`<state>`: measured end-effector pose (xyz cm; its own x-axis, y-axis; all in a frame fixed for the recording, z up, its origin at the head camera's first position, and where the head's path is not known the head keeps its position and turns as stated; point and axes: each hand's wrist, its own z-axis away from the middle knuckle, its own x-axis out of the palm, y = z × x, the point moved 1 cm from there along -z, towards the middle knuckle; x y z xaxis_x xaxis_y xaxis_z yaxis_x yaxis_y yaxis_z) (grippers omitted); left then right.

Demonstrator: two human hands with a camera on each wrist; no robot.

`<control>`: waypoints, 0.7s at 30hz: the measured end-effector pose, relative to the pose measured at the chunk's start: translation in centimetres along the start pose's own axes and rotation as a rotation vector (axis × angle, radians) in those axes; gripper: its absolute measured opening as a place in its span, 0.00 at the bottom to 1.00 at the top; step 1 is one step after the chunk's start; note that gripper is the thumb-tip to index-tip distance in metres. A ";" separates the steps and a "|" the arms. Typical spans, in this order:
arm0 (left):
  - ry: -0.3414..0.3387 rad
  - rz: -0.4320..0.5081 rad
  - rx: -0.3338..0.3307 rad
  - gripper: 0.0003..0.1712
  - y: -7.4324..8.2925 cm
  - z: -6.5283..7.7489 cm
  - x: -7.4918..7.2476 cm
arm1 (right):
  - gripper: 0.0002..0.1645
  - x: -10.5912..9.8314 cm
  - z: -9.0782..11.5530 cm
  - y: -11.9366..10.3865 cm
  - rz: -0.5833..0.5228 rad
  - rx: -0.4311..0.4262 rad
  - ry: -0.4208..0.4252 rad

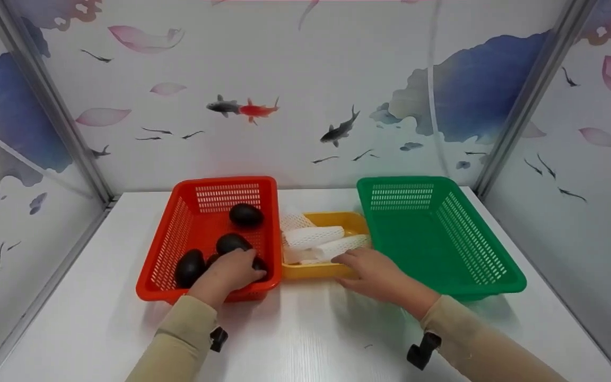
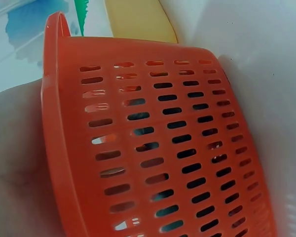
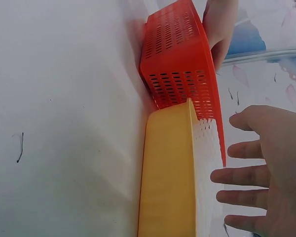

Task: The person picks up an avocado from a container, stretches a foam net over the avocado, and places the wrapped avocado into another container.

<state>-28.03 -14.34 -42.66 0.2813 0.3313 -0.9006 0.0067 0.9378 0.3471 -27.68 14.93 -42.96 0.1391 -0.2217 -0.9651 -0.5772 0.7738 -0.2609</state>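
In the head view my left hand (image 1: 231, 273) reaches into the red basket (image 1: 159, 241). Its thumb and fingers straddle a dark, avocado-like fruit (image 1: 260, 265) at the front right corner; the hand covers most of it. More such fruits lie in there, one dark fruit (image 1: 190, 268) left of the hand and another (image 1: 246, 215) farther back. My right hand (image 1: 374, 273) is at the front right of the yellow tray (image 1: 311, 271), over white foam net sleeves (image 1: 313, 237). In the right wrist view the fingers of that hand (image 3: 281, 168) are spread and hold nothing.
A green basket (image 1: 443, 289) stands to the right of the yellow tray, with no fruit visible in it. All three containers sit side by side on a white table (image 1: 305, 339). Printed panels (image 1: 305, 69) enclose the back and both sides.
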 end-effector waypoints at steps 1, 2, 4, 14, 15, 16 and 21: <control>-0.008 -0.005 0.004 0.33 0.1 -0.2 0.0 | 0.24 0.1 0.0 -0.1 0.000 -0.004 -0.008; -0.013 -0.013 0.010 0.32 0.1 -0.3 0.0 | 0.24 0.1 0.0 -0.1 -0.003 -0.008 -0.015; -0.023 -0.028 0.019 0.33 0.2 -0.6 0.0 | 0.25 0.3 -0.1 -0.3 -0.006 -0.016 -0.029; -0.002 -0.187 0.084 0.19 0.3 -1.4 0.2 | 0.25 0.8 -0.9 -1.2 0.015 0.017 -0.107; 0.006 -0.195 0.084 0.18 0.3 -1.5 0.2 | 0.25 0.8 -0.9 -1.2 0.014 0.027 -0.119; 0.013 -0.203 0.083 0.17 0.4 -1.6 0.2 | 0.25 0.9 -1.0 -1.2 0.016 0.031 -0.127; 0.035 -0.219 0.093 0.12 0.6 -1.6 0.2 | 0.25 1.1 -1.2 -1.1 0.017 0.011 -0.137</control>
<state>-29.47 -13.59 -43.02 0.2303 0.1254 -0.9650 0.1532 0.9746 0.1632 -27.83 13.13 -43.76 0.2389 -0.1260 -0.9628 -0.5718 0.7831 -0.2444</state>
